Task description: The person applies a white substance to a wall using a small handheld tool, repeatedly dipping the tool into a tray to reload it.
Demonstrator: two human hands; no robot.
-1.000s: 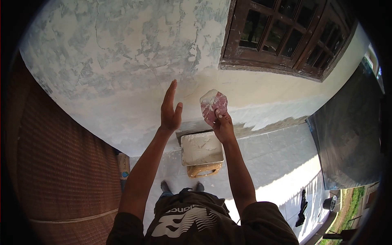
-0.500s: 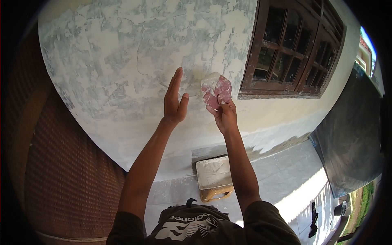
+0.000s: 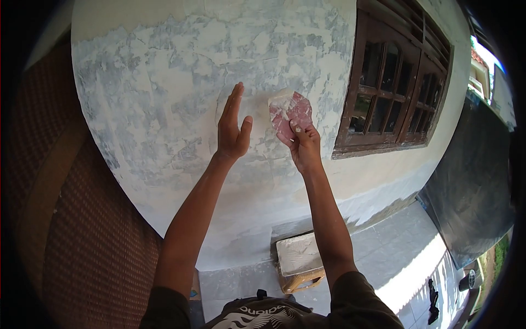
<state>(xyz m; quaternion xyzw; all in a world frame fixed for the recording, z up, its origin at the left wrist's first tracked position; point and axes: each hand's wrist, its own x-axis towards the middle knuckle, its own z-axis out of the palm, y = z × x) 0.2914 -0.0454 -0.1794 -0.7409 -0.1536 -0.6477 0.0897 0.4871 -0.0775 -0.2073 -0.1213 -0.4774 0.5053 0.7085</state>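
Behind the scraper [image 3: 298, 107], some fingers of your right hand [image 3: 307, 145] are hidden from you, and your thumb covers part of its lower edge. Your left hand [image 3: 234, 131] is edge-on, its fingers partly masking one another. Your right forearm [image 3: 331, 230] covers the tray's [image 3: 296, 254] right end; the tray hides the stool's [image 3: 303, 281] top. The window [image 3: 392, 96] and your shirt [image 3: 263, 315] are cut off. Near the floor's [image 3: 372, 257] right edge, a black thing [image 3: 433, 301] is too small to tell.

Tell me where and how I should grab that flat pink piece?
Probably pinch the pink piece by its lower end, coming from below, thumb on the near face and fingers behind. It looks flat, and white paste covers its upper left, while the lower end looks cleaner. The right hand holds it there.
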